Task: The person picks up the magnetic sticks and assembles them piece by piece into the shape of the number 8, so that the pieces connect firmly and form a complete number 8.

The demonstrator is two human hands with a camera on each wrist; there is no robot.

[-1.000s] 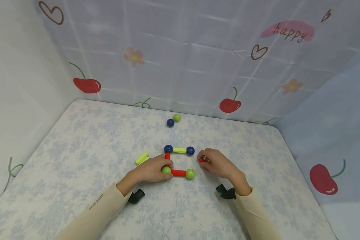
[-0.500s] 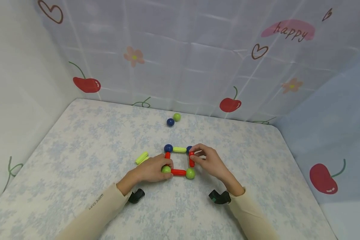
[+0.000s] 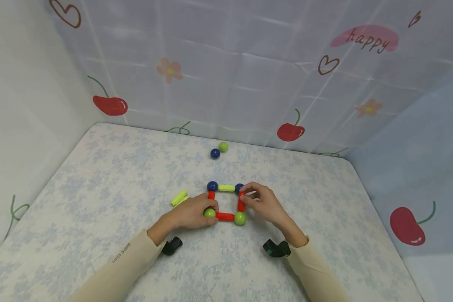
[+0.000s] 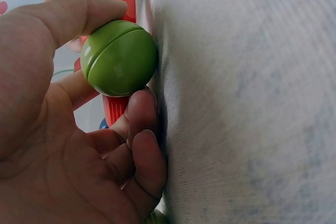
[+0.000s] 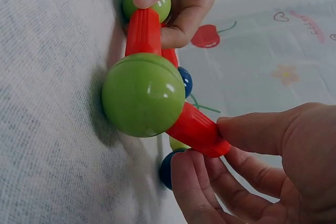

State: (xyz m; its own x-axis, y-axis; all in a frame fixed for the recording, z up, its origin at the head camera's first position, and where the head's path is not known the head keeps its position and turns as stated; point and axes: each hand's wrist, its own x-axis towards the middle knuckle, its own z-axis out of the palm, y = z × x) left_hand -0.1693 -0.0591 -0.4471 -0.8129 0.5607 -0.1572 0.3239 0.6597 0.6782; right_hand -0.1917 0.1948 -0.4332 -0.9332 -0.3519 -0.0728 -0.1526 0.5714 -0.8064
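Observation:
Balls and magnetic rods lie joined in a four-sided frame on the table. My left hand (image 3: 193, 212) grips the near-left green ball (image 4: 122, 59), its thumb reaching onto the near red rod (image 3: 225, 217). Between thumb and fingers, my right hand (image 3: 263, 202) pinches another red rod (image 5: 197, 130) along the right side. That rod's near end meets the near-right green ball (image 5: 143, 95); its far end is by the far-right blue ball (image 3: 239, 188), partly hidden by fingers. A yellow-green rod (image 3: 226, 188) joins this to the far-left blue ball (image 3: 212, 186). A third red rod (image 3: 211, 195) forms the left side.
Loose yellow-green rods (image 3: 179, 198) lie left of the frame, one partly behind the left hand. Farther back sit a loose blue ball (image 3: 215, 153) and a loose green ball (image 3: 223, 147), close to the curtain (image 3: 226, 84). Patterned cloth covers the table (image 3: 109, 176).
My right hand has moved left, bringing the red rod from beside the frame to its right side. The rod's near end has come down to the green ball. My left hand stays put.

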